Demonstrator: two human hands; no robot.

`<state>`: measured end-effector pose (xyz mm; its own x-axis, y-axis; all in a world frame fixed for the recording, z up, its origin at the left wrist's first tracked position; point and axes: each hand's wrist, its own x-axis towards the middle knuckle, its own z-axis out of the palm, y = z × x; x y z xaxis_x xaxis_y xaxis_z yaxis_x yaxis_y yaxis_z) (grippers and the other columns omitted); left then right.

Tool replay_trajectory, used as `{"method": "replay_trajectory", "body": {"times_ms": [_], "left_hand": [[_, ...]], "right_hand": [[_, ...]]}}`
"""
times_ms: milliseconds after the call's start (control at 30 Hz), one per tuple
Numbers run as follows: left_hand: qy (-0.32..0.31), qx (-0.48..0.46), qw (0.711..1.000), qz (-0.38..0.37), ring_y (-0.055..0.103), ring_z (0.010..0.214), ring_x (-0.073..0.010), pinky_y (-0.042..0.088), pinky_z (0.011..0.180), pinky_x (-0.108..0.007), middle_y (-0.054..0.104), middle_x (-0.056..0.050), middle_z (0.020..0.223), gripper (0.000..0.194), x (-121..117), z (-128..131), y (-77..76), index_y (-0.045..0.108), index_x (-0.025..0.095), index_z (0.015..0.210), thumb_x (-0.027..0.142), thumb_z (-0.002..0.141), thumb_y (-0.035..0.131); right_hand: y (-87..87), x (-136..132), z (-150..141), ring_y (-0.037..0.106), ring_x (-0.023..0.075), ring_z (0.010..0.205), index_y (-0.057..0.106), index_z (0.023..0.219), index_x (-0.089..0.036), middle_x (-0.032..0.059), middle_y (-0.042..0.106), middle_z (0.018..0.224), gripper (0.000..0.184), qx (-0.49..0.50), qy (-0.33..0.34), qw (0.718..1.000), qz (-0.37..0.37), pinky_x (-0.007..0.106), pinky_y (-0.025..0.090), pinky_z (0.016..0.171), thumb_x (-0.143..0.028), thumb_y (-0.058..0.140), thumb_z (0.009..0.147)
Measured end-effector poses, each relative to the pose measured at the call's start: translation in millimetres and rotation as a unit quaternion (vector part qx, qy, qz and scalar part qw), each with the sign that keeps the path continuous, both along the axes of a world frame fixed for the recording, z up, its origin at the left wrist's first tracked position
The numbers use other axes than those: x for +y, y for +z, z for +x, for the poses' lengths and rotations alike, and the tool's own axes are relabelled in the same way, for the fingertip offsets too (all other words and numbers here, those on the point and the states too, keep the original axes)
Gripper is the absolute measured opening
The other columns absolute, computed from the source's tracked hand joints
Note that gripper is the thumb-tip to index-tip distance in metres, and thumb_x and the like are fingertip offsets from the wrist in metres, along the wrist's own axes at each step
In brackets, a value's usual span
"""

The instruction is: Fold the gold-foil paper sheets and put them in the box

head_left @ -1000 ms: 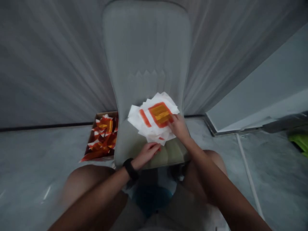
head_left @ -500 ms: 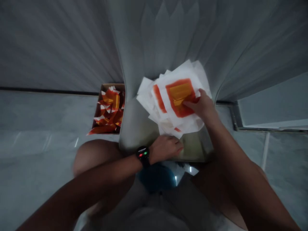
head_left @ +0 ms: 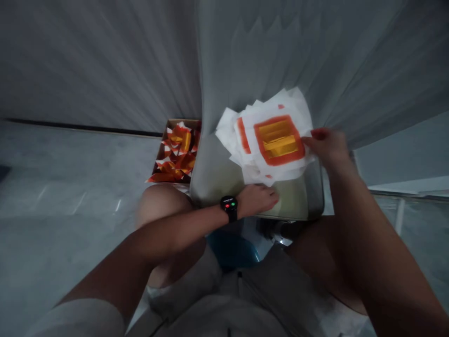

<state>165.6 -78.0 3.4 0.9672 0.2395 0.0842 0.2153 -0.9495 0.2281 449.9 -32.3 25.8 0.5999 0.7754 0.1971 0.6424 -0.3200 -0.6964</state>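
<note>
Only the head view reaches me, so I work from that. The papers (head_left: 248,122) lie on the chair (head_left: 210,178), toward 12 o'clock on its seat, fanned rather than squared up. I take it the seat serves because it is flat and sits between the knees, within easy reach of both hands. The top sheet bears a gold square (head_left: 278,138) edged in orange, face up.

At 3 o'clock of the papers I have the right hand (head_left: 324,144), thumb tip at the orange edge and fingers bent above it. Blur and angle keep me from telling whether thumb and finger have met on the sheet or stand apart. To me it is placed for working at that side without covering the gold.

At 6 o'clock, just short of the papers, the left hand (head_left: 257,199) rests at the seat's front with fingers curled. I cannot tell whether anything is in it. It may be there to steady things. The watch (head_left: 228,204) sits on that wrist.

The box (head_left: 183,123) stands on the floor (head_left: 87,178) at 9 o'clock of the seat, heaped with orange-and-gold pieces (head_left: 184,161), presumably put there to keep them off the chair yet near.
</note>
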Motion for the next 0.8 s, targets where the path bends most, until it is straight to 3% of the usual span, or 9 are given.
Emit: {"method": "replay_trajectory", "body": {"times_ms": [100,267,367,500,600,667,733,800], "left_hand": [[0.008,0.000,1.000,0.015,0.067,0.087,-0.0204,0.038,0.062,-0.033,0.070,-0.008,0.098,0.031,-4,-1,0.5,0.066,0.017,0.103,0.030,0.109,0.038],[0.012,0.004,0.999,0.050,0.066,0.091,-0.0219,0.041,0.065,-0.033,0.069,-0.009,0.099,0.023,-8,-5,1.1,0.065,0.017,0.105,0.023,0.106,0.043],[0.034,-0.001,0.997,0.069,0.066,0.093,-0.0226,0.043,0.066,-0.032,0.069,-0.011,0.099,0.017,-12,-10,3.6,0.065,0.015,0.106,0.017,0.103,0.048],[0.051,-0.022,0.996,0.073,0.066,0.094,-0.0220,0.046,0.068,-0.031,0.069,-0.012,0.101,0.016,-20,-23,6.0,0.066,0.014,0.106,0.013,0.100,0.050],[0.063,-0.027,0.996,0.066,0.067,0.095,-0.0225,0.045,0.066,-0.031,0.070,-0.011,0.102,0.018,-20,-39,7.3,0.067,0.015,0.106,0.013,0.099,0.050],[0.126,-0.032,0.991,0.036,0.068,0.089,-0.0225,0.045,0.064,-0.031,0.070,-0.011,0.097,0.019,-12,-52,10.6,0.068,0.016,0.100,0.019,0.101,0.049],[0.234,-0.080,0.969,-0.018,0.067,0.082,-0.0213,0.047,0.065,-0.032,0.070,-0.010,0.095,0.021,6,-68,17.1,0.067,0.016,0.101,0.029,0.102,0.050],[0.315,-0.186,0.926,-0.091,0.066,0.081,-0.0192,0.050,0.068,-0.032,0.069,-0.010,0.106,0.031,27,-86,26.2,0.061,0.016,0.121,0.037,0.099,0.057]], "right_hand": [[15.4,-12,-11,0.067,0.0204,0.076,0.070,0.098,-0.017,0.0027,0.070,0.083,0.023,0.032,-0.022,0.999,0.016,0.038,0.056,0.075,-0.024,0.073,0.076],[38.9,-38,-40,0.068,0.0228,0.087,0.064,0.106,-0.019,0.0070,0.070,0.097,0.027,0.018,0.034,0.990,0.135,0.041,0.058,0.081,-0.029,0.063,0.081],[40.7,-58,-68,0.070,0.0238,0.096,0.064,0.111,-0.018,0.0092,0.071,0.103,0.032,0.059,0.034,0.982,0.174,0.042,0.059,0.085,-0.034,0.056,0.085],[35.0,-81,-104,0.070,0.0232,0.092,0.067,0.107,-0.018,0.0079,0.072,0.098,0.034,0.128,-0.005,0.975,0.183,0.040,0.060,0.082,-0.040,0.053,0.086],[45.4,-91,-124,0.070,0.0236,0.093,0.069,0.103,-0.018,0.0073,0.072,0.097,0.033,0.115,0.008,0.975,0.192,0.041,0.060,0.084,-0.043,0.059,0.083],[62.3,-96,-135,0.070,0.0239,0.094,0.069,0.101,-0.019,0.0069,0.072,0.097,0.032,0.086,0.024,0.974,0.208,0.042,0.059,0.085,-0.043,0.062,0.081],[81.6,-102,-146,0.070,0.0242,0.095,0.070,0.101,-0.020,0.0066,0.072,0.097,0.031,0.056,0.039,0.970,0.232,0.043,0.059,0.087,-0.043,0.064,0.082],[95.5,-109,-155,0.071,0.0250,0.096,0.071,0.100,-0.021,0.0064,0.072,0.098,0.029,0.032,0.045,0.962,0.267,0.044,0.059,0.089,-0.043,0.066,0.082]]}}
